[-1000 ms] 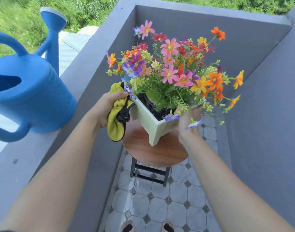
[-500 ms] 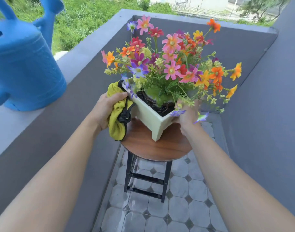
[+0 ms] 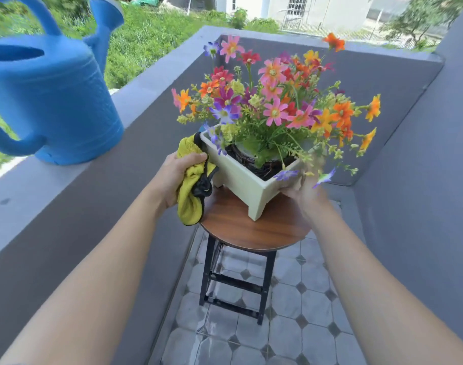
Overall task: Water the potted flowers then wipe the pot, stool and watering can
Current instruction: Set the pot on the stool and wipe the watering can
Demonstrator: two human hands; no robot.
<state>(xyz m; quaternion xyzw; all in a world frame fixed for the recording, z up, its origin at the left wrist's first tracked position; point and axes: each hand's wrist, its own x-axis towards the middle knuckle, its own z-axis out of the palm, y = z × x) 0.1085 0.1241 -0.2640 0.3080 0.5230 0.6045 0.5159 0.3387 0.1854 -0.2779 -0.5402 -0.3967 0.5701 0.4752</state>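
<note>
A cream square pot (image 3: 245, 180) full of pink, orange and purple flowers (image 3: 275, 101) stands on a round wooden stool (image 3: 254, 233) with black legs. My left hand (image 3: 176, 175) grips a yellow cloth (image 3: 189, 204) with a black loop, pressed against the pot's left side. Holding the pot's right side under the blooms is my right hand (image 3: 305, 187), partly hidden by petals. A large blue watering can (image 3: 51, 101) sits on the grey ledge at the left, spout pointing away.
Grey parapet walls (image 3: 409, 154) close in the narrow balcony on the left, far end and right. The floor (image 3: 285, 333) is wet grey tile. Grass and a white building lie beyond the wall.
The view has tilted up and pulled back, showing more of the stool's legs. The cloth hand has slid slightly along the pot's left side; the right hand stays on the pot.
</note>
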